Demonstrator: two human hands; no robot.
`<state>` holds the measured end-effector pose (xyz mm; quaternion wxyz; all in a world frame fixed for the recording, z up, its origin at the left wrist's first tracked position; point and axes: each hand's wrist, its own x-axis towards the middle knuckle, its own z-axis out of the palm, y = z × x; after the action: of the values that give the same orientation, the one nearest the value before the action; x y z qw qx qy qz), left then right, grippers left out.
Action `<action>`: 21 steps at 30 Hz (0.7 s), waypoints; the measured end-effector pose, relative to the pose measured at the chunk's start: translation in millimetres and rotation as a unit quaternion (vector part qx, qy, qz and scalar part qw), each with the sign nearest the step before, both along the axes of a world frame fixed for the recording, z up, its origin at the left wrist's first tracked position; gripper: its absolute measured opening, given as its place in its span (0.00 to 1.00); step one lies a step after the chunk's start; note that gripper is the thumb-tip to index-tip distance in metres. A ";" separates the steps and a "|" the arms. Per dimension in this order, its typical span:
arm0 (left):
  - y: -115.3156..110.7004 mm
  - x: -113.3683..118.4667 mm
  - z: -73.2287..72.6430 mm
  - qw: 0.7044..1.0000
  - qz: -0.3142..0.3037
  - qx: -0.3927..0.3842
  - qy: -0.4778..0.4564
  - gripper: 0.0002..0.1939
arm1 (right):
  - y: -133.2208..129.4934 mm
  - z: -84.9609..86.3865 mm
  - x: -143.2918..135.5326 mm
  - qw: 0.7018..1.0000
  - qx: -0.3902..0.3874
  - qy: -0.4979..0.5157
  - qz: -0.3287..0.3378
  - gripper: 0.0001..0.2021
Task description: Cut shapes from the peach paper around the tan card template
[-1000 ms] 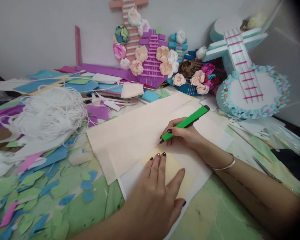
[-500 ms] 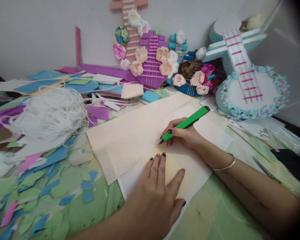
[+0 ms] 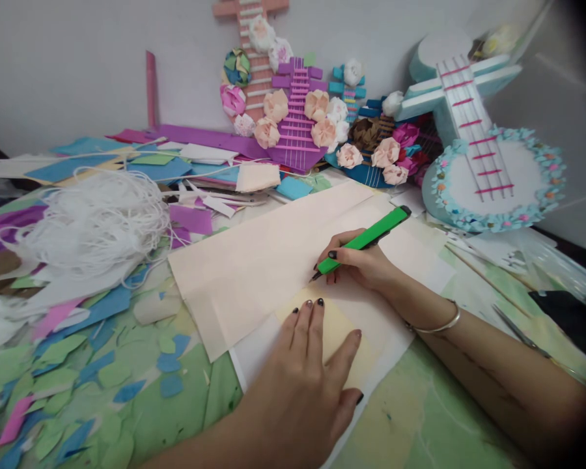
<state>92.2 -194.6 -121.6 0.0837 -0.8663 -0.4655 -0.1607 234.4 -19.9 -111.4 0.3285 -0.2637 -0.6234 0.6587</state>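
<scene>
A green box cutter [image 3: 361, 241] slants up to the right in my right hand [image 3: 359, 260], gripped between thumb and fingers like a pen. Its tip points down at the upper edge of a pale yellow piece of paper [image 3: 342, 319]. Spread flat over that piece, my left hand [image 3: 297, 384] presses it with outstretched fingers. Beneath lies a large cream sheet [image 3: 244, 260], with white paper [image 3: 249, 352] showing under my left hand. My left palm hides part of the yellow piece.
A tangle of white string [image 3: 92, 221] and many blue and green paper scraps [image 3: 112, 371] lie at left. Decorated paper guitars, among them a purple one [image 3: 297, 130] and a light blue one [image 3: 508, 176], stand behind. Scissors [image 3: 517, 329] rest by my right forearm.
</scene>
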 end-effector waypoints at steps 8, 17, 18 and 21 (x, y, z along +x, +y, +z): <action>1.9 0.4 -0.7 1.000 -0.001 -0.005 -0.004 0.28 | 0.2 -0.6 0.4 1.000 0.009 -0.012 0.009 0.06; 1.0 0.0 0.0 1.000 0.000 0.010 0.001 0.28 | 0.7 -0.9 0.6 1.000 0.026 -0.011 0.012 0.06; 1.0 0.2 -0.1 1.000 0.000 0.010 0.002 0.28 | 0.7 -1.2 0.6 1.000 0.024 -0.009 0.008 0.06; 1.2 0.6 -0.3 1.000 0.000 0.006 0.001 0.28 | 0.8 -1.4 1.0 1.000 0.021 -0.006 0.006 0.06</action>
<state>92.8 -193.4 -121.8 0.0894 -0.8660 -0.4644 -0.1623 235.4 -19.0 -112.8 0.3265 -0.2574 -0.6408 0.6454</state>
